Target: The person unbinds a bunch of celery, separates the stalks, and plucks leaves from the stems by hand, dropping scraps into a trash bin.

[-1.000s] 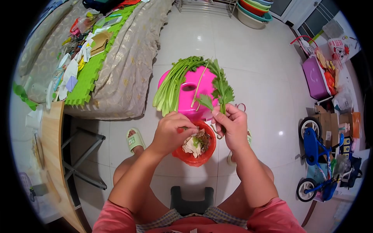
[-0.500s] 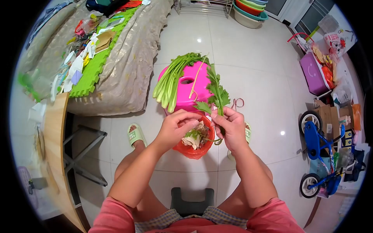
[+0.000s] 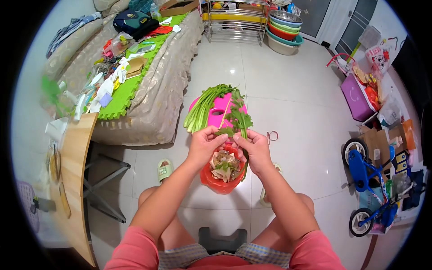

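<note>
My right hand (image 3: 254, 150) is closed around a leafy celery stalk (image 3: 242, 120), its leaves pointing away from me and its lower end hanging below the hand. My left hand (image 3: 206, 146) pinches a leaf on the near left side of that stalk, the fingertips close to my right thumb. Below both hands stands a bin lined with a red plastic bag (image 3: 219, 185), holding pale and brown scraps (image 3: 221, 163) and some green leaf. Just beyond, a bunch of celery (image 3: 203, 110) lies across the left side of a pink stool (image 3: 218, 118).
A red string loop (image 3: 272, 136) lies on the floor right of the stool. At left are a covered bed (image 3: 153, 108) and a wooden board (image 3: 74, 180). Stacked basins (image 3: 283, 42) stand by a metal rack (image 3: 236, 27). A blue child's bike (image 3: 362, 175) is at right.
My left hand has moved right and forward from above the bin to the stalk and now pinches a leaf. The view has tilted upward, showing more of the far room.
</note>
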Available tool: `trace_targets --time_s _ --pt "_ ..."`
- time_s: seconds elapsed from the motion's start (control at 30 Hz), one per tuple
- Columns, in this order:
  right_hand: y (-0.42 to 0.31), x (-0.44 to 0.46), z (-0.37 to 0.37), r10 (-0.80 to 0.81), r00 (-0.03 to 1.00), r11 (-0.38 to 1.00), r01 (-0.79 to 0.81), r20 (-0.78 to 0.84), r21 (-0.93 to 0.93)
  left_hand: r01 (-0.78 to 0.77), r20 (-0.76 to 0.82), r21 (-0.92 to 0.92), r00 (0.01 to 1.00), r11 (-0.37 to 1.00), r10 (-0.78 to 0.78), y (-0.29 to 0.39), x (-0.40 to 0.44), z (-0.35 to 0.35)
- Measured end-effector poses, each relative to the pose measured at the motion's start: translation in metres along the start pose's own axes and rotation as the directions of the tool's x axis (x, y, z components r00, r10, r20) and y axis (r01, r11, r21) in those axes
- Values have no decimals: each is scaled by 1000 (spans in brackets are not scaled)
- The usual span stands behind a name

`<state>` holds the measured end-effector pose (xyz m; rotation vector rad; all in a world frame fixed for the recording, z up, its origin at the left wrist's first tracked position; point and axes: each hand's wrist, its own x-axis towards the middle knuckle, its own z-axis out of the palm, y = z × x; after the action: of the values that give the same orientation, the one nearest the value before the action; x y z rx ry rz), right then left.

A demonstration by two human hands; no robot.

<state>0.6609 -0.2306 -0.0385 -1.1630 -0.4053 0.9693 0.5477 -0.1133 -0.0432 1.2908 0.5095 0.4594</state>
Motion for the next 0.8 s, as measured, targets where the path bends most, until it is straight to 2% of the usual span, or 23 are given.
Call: trace_targets --time_s 0.07,0.13,0.23,0.33,0.43,0.53,0.8 --pt "7 4 -4 23 1000 998 -22 -13 67 48 -15 -48 999 998 -49 -4 4 0" --pt "19 5 -10 94 996 987 -92 -4 129 -68 22 -82 997 994 70 -14 5 -1" --pt "16 6 -7 102 994 992 -104 36 69 -6 90 -81 996 997 13 -11 9 -6" --pt "13 7 -2 115 992 993 -116 43 16 -17 90 -94 996 995 25 -14 10 -6" --pt "11 8 3 105 994 995 -105 19 -4 -4 32 -175 999 984 9 -16 10 -5" --pt "12 10 6 84 996 996 -84 -10 -17 53 38 -175 998 983 -47 -24 15 -10" --pt "19 17 2 37 994 999 -36 -101 10 62 -17 -213 998 975 -67 -30 18 -12"
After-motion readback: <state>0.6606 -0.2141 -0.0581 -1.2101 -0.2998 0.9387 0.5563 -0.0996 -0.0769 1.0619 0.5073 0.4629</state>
